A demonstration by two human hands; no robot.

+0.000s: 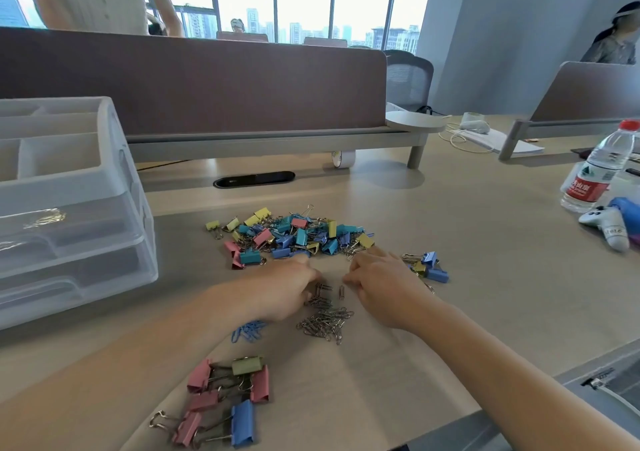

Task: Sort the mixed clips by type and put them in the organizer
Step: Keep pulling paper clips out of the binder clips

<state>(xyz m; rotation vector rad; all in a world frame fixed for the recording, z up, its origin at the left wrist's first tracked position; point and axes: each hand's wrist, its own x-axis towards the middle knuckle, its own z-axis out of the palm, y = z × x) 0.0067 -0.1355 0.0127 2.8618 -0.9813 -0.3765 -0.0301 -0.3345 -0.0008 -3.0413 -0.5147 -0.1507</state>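
Counter (pixel 491 243): our left hand (pixel 287 289), right hand (pixel 379 286) curl above silver paper clips (pixel 325 322); whether gripping, we cannot tell.

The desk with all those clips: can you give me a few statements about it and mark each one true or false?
1. Silver paper clips lie in a heap on the desk between the person's two arms. True.
2. The water bottle has a blue cap. False: its cap is red.
3. The blue paper clips form their own small heap, apart from the silver ones. True.
4. The organizer stands at the right of the desk. False: it stands at the left.
5. The big mixed pile of binder clips is already in the organizer. False: it lies on the desk, just beyond the left hand and right hand.
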